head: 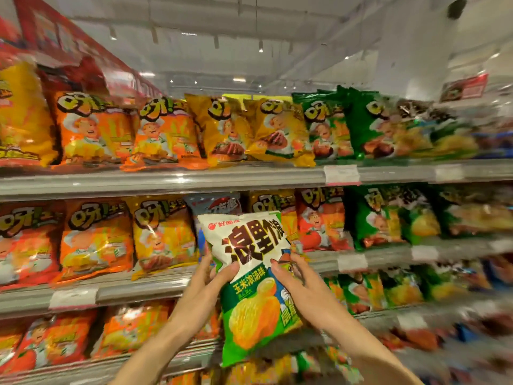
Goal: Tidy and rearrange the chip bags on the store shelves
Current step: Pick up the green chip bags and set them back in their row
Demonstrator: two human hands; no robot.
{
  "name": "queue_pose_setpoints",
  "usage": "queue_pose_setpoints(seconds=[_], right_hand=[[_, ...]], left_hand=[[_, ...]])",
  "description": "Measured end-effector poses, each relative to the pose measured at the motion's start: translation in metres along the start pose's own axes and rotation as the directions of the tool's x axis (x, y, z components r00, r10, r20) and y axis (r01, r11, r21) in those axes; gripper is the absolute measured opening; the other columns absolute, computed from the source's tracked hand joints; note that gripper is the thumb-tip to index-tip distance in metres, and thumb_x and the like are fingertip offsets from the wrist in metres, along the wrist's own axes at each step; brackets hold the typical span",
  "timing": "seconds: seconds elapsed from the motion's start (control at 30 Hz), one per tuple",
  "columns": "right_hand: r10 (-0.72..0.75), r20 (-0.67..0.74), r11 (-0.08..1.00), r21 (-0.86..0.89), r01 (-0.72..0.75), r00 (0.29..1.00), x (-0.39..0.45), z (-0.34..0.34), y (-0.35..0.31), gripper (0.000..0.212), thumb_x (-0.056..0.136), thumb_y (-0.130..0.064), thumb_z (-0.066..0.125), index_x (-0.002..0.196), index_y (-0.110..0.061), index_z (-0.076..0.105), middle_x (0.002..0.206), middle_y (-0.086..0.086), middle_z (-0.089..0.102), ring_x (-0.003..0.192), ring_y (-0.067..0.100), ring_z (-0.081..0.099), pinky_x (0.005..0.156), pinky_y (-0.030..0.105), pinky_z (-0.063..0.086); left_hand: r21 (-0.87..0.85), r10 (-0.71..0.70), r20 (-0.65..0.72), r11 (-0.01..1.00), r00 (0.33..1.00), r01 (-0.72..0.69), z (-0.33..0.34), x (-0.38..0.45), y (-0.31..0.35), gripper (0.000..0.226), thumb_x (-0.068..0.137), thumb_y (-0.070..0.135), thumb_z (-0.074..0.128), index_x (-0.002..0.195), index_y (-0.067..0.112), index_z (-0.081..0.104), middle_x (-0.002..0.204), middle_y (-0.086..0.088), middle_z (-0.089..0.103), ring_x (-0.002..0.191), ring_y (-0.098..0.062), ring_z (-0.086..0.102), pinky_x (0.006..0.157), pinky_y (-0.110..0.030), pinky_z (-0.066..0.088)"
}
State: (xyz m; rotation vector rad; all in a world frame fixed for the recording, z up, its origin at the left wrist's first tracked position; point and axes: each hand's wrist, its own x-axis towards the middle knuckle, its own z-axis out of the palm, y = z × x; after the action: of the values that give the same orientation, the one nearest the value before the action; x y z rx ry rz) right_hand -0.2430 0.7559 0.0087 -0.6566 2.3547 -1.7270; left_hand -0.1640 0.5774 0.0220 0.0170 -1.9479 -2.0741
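**shelfnewbie:** So where's this at? Looks like the person has just one bag in hand.

**aisle_rat:** Yeah — both hands are on a white-and-green chip bag [255,282], held up in front of the middle shelf [388,259], near the camera. The left hand [213,276] grips its left edge, thumb curled over the front, other fingers tucked behind. The right hand [294,284] holds the right edge the same way, thumb on the front. Neither is open; both are closed around the bag.

**shelfnewbie:** Does it belong there?

**aisle_rat:** My guess is no. That row is nearly all orange bags [94,240], yellow bags [163,232] and green bags [377,215] of one brand, and this one's a different design. There's a grey-and-red bag [216,204] right behind it that looks out of place too.

**shelfnewbie:** So how much is done?

**aisle_rat:** Hard to call. The top shelf [166,179] reads fairly lined up by colour, though a couple of yellow ones lean into each other. The right side is too blurred to judge. I'd say early to midway — this bag is not yet placed, and the grey one probably needs moving.
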Motion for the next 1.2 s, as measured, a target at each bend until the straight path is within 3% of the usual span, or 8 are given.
queue_pose_setpoints(seconds=[0.13, 0.23, 0.37, 0.5, 0.7, 0.8, 1.07, 1.2], right_hand=[[0.023, -0.107, 1.0, 0.019, -0.021, 0.994, -0.036, -0.117, 0.042, 0.034, 0.091, -0.052, 0.058, 0.119, -0.033, 0.056, 0.114, -0.026, 0.061, 0.101, -0.024, 0.053, 0.088, 0.004, 0.042], [0.08, -0.191, 0.997, -0.002, -0.082, 0.978, -0.06, -0.185, 0.064, 0.064, 0.076, -0.073, 0.057, 0.128, -0.035, 0.052, 0.131, -0.014, 0.059, 0.123, 0.001, 0.054, 0.109, 0.032, 0.041], [0.168, -0.318, 0.986, 0.056, -0.159, 0.933, -0.084, -0.28, 0.094, 0.042, 0.087, -0.058, 0.056, 0.123, -0.038, 0.049, 0.121, -0.019, 0.055, 0.113, 0.0, 0.054, 0.094, 0.019, 0.044], [0.2, -0.423, 0.98, 0.08, -0.184, 0.884, -0.095, -0.352, 0.123, 0.028, 0.08, -0.061, 0.06, 0.101, -0.045, 0.051, 0.111, -0.021, 0.06, 0.098, -0.004, 0.058, 0.09, 0.023, 0.049], [0.197, -0.521, 0.972, -0.009, -0.236, 0.831, -0.086, -0.449, 0.166, 0.044, 0.074, -0.069, 0.054, 0.111, -0.045, 0.05, 0.108, -0.018, 0.065, 0.098, 0.003, 0.064, 0.092, 0.032, 0.051], [0.21, -0.526, 0.962, -0.041, -0.271, 0.824, -0.067, -0.504, 0.19, 0.038, 0.08, -0.07, 0.053, 0.11, -0.046, 0.051, 0.113, -0.015, 0.064, 0.102, 0.007, 0.063, 0.095, 0.035, 0.05], [0.188, -0.5, 0.961, -0.083, -0.263, 0.845, -0.001, -0.625, 0.215, 0.019, 0.087, -0.057, 0.053, 0.097, -0.041, 0.057, 0.095, -0.011, 0.068, 0.07, -0.008, 0.063, 0.055, 0.006, 0.043], [0.178, -0.43, 0.971, -0.067, -0.228, 0.885, 0.029, -0.669, 0.238, 0.044, 0.08, -0.068, 0.055, 0.114, -0.04, 0.056, 0.102, -0.014, 0.07, 0.089, 0.001, 0.067, 0.08, 0.019, 0.051]], left_hand=[[0.009, -0.01, 0.107, 1.0, 0.994, 0.009, 0.117, 0.026, -0.034, 0.024, 0.095, 0.026, 0.062, 0.114, 0.034, 0.051, 0.099, 0.022, 0.061, 0.068, 0.023, 0.06, 0.055, 0.0, 0.044], [0.077, -0.016, 0.224, 0.997, 0.974, -0.002, 0.187, 0.042, -0.047, 0.087, 0.065, 0.07, 0.075, 0.14, 0.037, 0.045, 0.129, 0.016, 0.063, 0.107, 0.011, 0.061, 0.086, -0.013, 0.047], [0.122, -0.112, 0.371, 0.99, 0.922, 0.071, 0.294, 0.06, -0.051, 0.053, 0.074, 0.058, 0.071, 0.121, 0.046, 0.049, 0.127, 0.015, 0.065, 0.106, 0.008, 0.063, 0.098, -0.023, 0.049], [0.084, -0.109, 0.438, 0.993, 0.893, 0.08, 0.382, 0.085, -0.066, 0.028, 0.093, 0.031, 0.062, 0.115, 0.04, 0.048, 0.107, 0.026, 0.062, 0.079, 0.02, 0.063, 0.064, -0.004, 0.049], [0.063, -0.113, 0.523, 0.994, 0.845, 0.094, 0.485, 0.14, -0.102, 0.079, 0.072, 0.062, 0.077, 0.14, 0.036, 0.043, 0.138, 0.012, 0.06, 0.122, -0.009, 0.061, 0.105, -0.042, 0.049], [0.029, -0.108, 0.513, 0.994, 0.852, 0.109, 0.541, 0.175, -0.12, 0.04, 0.082, 0.045, 0.07, 0.116, 0.044, 0.05, 0.124, 0.017, 0.063, 0.099, 0.005, 0.067, 0.085, -0.022, 0.056], [0.086, -0.092, 0.436, 0.994, 0.895, 0.061, 0.647, 0.251, -0.129, 0.046, 0.092, 0.047, 0.059, 0.129, 0.048, 0.032, 0.118, 0.032, 0.051, 0.085, 0.022, 0.055, 0.071, -0.007, 0.048], [0.147, -0.088, 0.368, 0.988, 0.926, 0.036, 0.681, 0.276, -0.132, 0.042, 0.095, 0.044, 0.055, 0.13, 0.047, 0.034, 0.118, 0.029, 0.05, 0.077, 0.029, 0.048, 0.058, 0.004, 0.04]])
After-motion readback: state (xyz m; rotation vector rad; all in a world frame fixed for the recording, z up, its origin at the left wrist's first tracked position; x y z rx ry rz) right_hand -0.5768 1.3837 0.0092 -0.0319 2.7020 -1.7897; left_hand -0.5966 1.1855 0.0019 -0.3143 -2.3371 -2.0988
